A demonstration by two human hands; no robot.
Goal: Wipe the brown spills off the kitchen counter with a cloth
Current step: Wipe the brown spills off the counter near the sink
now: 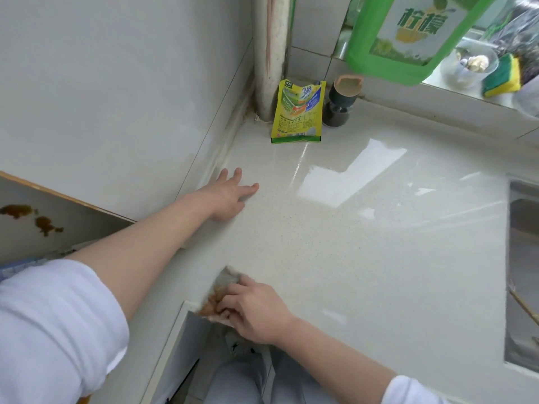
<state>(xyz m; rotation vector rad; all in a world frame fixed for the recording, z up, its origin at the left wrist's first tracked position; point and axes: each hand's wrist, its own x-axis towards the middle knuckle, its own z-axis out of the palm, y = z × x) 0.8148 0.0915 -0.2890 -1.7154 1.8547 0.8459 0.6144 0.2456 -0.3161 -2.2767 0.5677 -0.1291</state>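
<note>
We press our right hand, fingers curled, onto the cloth at the counter's near edge, its underside stained brown. Our left hand lies flat, fingers spread, by the counter's left edge at the wall. A pouch stands in the far corner. Brown spills mark a board left of the counter.

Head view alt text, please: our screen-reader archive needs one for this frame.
A person's right hand presses a brown-stained grey cloth against the near edge of a pale speckled kitchen counter, while the left hand rests flat by the wall. A yellow-green pouch stands in the back corner; brown spills mark a lower surface at left.
</note>
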